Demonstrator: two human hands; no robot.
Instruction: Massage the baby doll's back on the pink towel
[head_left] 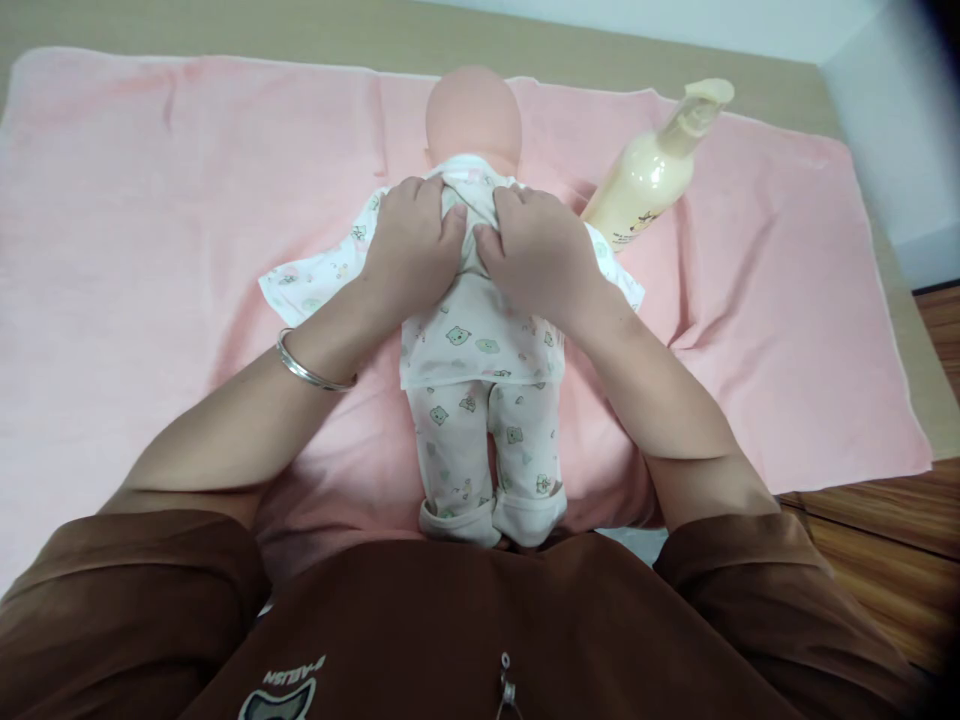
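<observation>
A baby doll [474, 120] in white printed pyjamas [480, 350] lies on a pink towel [150, 220], bald head away from me, feet toward me. My left hand [412, 245] rests on the doll's upper back, left of centre, with its fingers curled and pinching the shirt fabric near the collar. My right hand [536, 250] sits right of centre and bunches the same fabric with bent fingers. The two hands nearly touch at the middle of the shirt. A silver bangle [311, 368] circles my left wrist.
A cream pump bottle [652, 170] lies tilted on the towel just right of the doll's shoulder. The towel covers a light wooden surface [300, 30]. Wooden flooring [900, 560] shows at the right. My brown top fills the bottom of the view.
</observation>
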